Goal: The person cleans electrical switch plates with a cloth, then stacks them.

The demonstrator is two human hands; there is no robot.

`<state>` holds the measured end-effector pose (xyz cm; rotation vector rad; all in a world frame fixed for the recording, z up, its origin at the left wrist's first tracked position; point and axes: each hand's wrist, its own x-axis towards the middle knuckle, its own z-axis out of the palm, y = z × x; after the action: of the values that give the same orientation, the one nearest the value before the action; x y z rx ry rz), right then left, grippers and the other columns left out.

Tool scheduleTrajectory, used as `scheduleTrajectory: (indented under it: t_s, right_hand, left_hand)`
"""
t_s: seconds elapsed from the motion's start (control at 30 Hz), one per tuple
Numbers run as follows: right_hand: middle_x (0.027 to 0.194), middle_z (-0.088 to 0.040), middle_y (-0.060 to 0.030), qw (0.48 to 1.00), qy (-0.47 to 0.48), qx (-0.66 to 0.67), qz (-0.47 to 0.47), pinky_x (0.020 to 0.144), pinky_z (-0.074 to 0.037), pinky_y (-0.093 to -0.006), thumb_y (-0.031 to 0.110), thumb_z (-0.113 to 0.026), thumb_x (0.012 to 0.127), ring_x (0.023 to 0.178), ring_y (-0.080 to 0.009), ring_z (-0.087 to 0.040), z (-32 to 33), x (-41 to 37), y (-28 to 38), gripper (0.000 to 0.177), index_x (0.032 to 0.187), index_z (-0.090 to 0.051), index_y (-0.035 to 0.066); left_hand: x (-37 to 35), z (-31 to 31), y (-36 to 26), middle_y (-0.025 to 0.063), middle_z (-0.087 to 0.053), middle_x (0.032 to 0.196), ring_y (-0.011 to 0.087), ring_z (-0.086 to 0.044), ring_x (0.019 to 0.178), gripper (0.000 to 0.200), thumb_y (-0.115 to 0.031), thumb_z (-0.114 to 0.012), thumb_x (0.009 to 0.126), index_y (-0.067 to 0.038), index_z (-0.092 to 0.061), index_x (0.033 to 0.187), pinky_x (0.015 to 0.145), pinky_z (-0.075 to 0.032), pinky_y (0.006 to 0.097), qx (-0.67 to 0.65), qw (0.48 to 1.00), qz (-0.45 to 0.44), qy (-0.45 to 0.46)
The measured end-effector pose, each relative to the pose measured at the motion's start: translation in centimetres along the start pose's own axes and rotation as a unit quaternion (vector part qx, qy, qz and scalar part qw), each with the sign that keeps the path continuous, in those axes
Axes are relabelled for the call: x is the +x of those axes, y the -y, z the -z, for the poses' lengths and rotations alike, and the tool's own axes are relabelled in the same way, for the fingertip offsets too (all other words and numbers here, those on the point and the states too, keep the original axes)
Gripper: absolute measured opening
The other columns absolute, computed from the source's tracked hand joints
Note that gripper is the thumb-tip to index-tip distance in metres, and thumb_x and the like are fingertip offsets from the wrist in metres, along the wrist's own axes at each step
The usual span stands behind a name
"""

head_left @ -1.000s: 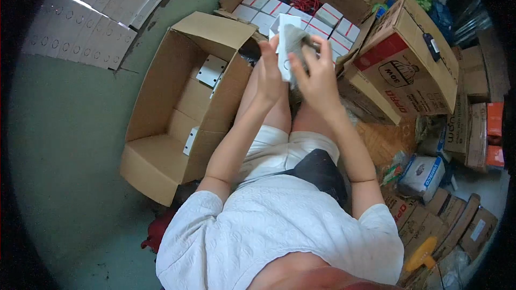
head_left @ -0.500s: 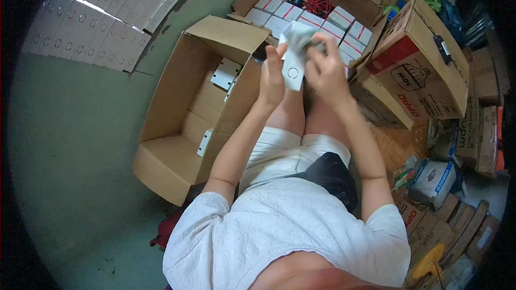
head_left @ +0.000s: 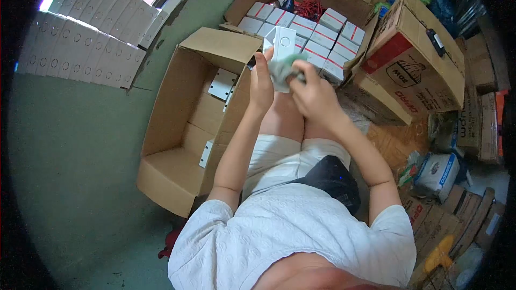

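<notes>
My left hand grips a white electrical box above my knees, thumb up along its side. A round knockout ring shows on the box's face. Pinched in my right hand is a pale grey-green cloth, smeared by motion, lying against the lower part of the box. The cloth hides that part. To the left stands an open cardboard box with a few white plates or boxes inside.
Ahead, an open carton holds several white boxes with red stripes and a red wire bundle. A printed carton stands at right. Rows of white boxes lie on the floor at upper left.
The cloth and my right hand have moved down and left along the white box. My left hand has shifted slightly left, and the whole view has turned a little.
</notes>
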<state>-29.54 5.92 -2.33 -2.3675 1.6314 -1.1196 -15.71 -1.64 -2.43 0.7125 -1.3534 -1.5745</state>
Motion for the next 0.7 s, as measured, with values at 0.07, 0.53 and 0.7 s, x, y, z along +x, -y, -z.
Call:
scheduleTrajectory:
  t_s: [0.07, 0.53, 0.7]
  right_hand:
    - [0.123, -0.043, -0.0201, 0.999, 0.044, -0.005, 0.009, 0.086, -0.052, -0.0442, -0.001, -0.06, 0.08, 0.108, -0.0372, -0.056, 0.8, -0.4, 0.8, 0.025, 0.106, -0.061, 0.002]
    - [0.121, -0.043, -0.0145, 0.998, 0.03, 0.052, -0.017, 0.083, -0.052, -0.0392, -0.001, -0.059, 0.081, 0.104, -0.0324, -0.06, -1.0, -1.4, -0.6, 0.031, 0.111, -0.062, 0.006]
    - [0.123, -0.043, -0.0158, 1.0, 0.01, 0.01, 0.011, 0.082, -0.052, -0.0408, 0.0, -0.061, 0.079, 0.104, -0.0337, -0.06, 1.7, 1.7, -2.5, 0.033, 0.112, -0.06, 0.002]
  left_hand:
    - [0.1, 0.3, -0.2, 0.0112, -0.066, 0.109, 0.0152, -0.058, 0.103, 0.084, -0.063, -0.016, 0.101, 0.005, -0.05, 0.136, 0.088, -0.045, 0.0292, 0.08, 0.996, -0.045, -0.023]
    - [-0.4, 1.8, 1.7, -0.0032, -0.059, 0.09, 0.0017, -0.049, 0.082, 0.026, -0.023, -0.049, 0.104, -0.002, -0.063, 0.106, 0.071, -0.041, 0.0205, 0.026, 0.998, 0.031, -0.057]
    - [-0.1, 2.1, 2.1, -0.0018, -0.062, 0.099, 0.0024, -0.053, 0.09, 0.019, -0.017, -0.048, 0.103, -0.003, -0.06, 0.108, 0.081, -0.043, 0.0205, -0.088, 0.993, 0.073, 0.02]
